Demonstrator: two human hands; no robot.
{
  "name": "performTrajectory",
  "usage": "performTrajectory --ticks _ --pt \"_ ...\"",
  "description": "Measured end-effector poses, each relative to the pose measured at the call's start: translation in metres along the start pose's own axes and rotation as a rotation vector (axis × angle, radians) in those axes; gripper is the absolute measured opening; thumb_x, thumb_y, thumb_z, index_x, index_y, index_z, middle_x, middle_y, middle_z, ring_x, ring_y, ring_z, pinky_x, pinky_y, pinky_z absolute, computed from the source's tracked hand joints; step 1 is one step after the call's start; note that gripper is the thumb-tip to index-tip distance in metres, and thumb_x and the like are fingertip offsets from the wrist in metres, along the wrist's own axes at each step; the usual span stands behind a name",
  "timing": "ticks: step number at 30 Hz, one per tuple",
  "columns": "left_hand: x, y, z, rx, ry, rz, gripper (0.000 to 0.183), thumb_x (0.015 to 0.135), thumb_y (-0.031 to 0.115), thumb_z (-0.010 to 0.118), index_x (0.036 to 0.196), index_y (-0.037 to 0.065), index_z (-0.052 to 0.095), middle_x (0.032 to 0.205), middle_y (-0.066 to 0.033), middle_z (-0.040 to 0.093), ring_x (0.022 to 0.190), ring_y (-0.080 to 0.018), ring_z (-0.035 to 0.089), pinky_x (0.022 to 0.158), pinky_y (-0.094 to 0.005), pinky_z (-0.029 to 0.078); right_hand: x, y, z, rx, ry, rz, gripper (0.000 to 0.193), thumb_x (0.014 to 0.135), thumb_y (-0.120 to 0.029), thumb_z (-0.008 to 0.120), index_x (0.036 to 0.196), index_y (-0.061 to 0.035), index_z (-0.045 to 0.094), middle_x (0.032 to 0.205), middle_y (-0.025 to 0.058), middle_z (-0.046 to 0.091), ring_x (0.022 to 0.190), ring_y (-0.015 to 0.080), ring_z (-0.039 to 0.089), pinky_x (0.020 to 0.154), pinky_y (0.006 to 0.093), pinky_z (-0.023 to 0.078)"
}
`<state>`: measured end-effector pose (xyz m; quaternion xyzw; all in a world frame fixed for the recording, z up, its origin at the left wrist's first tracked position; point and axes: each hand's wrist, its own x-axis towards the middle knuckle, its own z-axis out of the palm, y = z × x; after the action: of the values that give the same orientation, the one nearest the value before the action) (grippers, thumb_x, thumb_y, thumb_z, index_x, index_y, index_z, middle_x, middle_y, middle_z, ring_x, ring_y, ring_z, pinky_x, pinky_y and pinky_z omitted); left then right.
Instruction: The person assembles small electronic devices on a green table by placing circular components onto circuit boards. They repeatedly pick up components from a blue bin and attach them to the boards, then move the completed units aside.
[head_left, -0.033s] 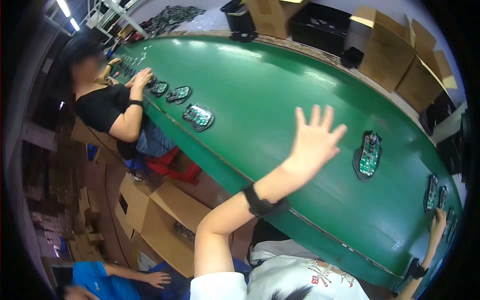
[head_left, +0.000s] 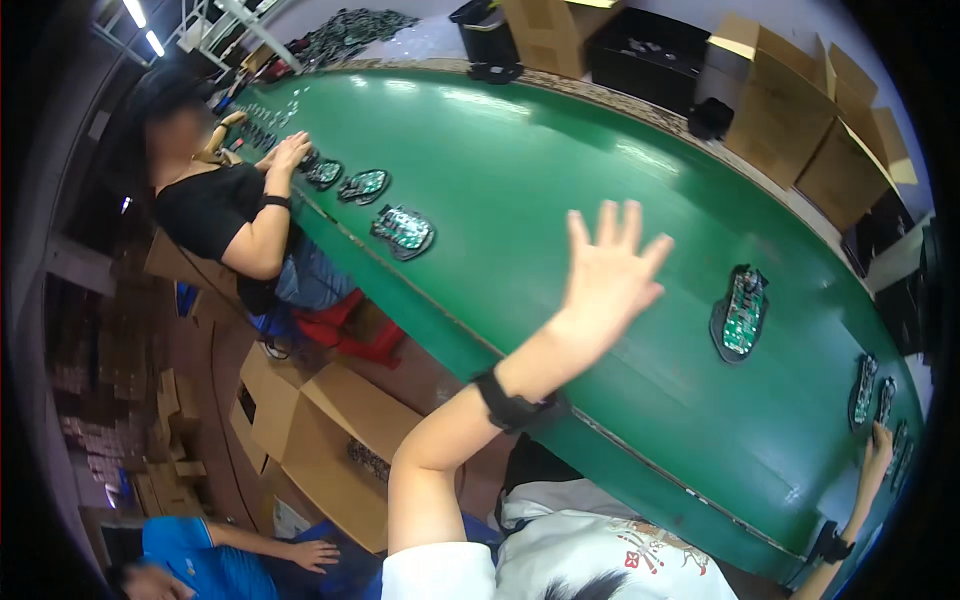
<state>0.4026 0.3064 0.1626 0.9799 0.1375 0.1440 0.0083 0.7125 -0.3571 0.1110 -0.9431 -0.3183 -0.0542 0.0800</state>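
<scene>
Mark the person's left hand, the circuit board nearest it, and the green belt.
left hand (head_left: 607, 272), head view, on the palm.
circuit board (head_left: 741, 312), head view, on its green middle.
green belt (head_left: 500, 170), head view, on a bare stretch.

The person wears a white short-sleeved shirt with a small red printed pattern on the chest. A black band wraps the left wrist, and another black band sits on the right wrist. Both forearms are bare.

Long green conveyor belt (head_left: 560, 190); circuit boards (head_left: 403, 229) spaced along it.
</scene>
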Motion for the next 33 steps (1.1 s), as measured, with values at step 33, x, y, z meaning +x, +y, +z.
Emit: performTrajectory --ticks 33 --pt "-0.087 0.091 -0.028 -0.395 -0.135 0.41 0.051 0.083 0.017 0.068 0.134 0.021 0.063 0.149 -0.018 0.045 0.134 -0.0401 0.044 0.102 -0.065 0.039 0.071 -0.438 -0.02 0.903 -0.371 -0.118 0.032 0.088 -0.013 0.076 0.119 -0.0055 0.072 0.093 0.0082 0.069 0.074 0.0167 0.067 0.061 0.0306 0.053"
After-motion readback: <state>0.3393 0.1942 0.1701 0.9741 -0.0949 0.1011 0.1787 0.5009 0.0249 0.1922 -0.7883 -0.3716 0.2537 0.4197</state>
